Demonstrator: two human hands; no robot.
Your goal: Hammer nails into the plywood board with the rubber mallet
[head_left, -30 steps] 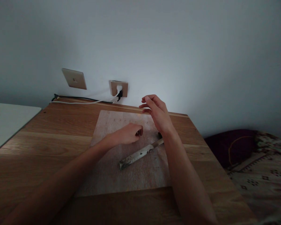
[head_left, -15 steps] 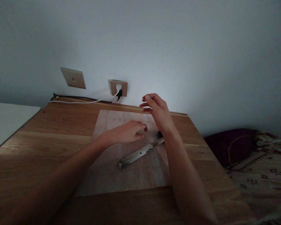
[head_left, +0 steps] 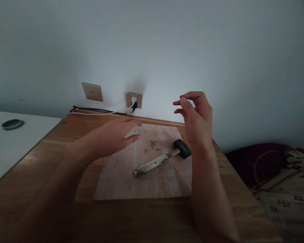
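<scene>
Nails (head_left: 153, 143) lie in a small, loose pile to the right of the left hand (head_left: 111, 136), past the tip of its thumb. 1 nail lies a bit apart from the pile, closer to that thumb. The left hand is spread, with its thumb well away from its fingers, and I see nothing in it; it looks blurry. It is over the left back part of the board (head_left: 142, 185), but I cannot tell if it touches. The right hand (head_left: 196, 123) is up high, with its fingers bent and its thumb tip close to the pointing finger. I cannot tell if it pinches some tiny thing. Just left of the right wrist is the black head of the hammer (head_left: 154, 163). Its worn white handle slants from there toward the person, and ends closer to the person than the left thumb is. Little dots run in a row on the board, past the left fingertips. The board lies on the wood table (head_left: 48, 152), under the hands. Behind the left hand, a socket (head_left: 140, 101) on the wall (head_left: 162, 50) holds 2 plugs, 1 white and 1 black. Far right of the right hand is a purple cloth (head_left: 243, 165).
</scene>
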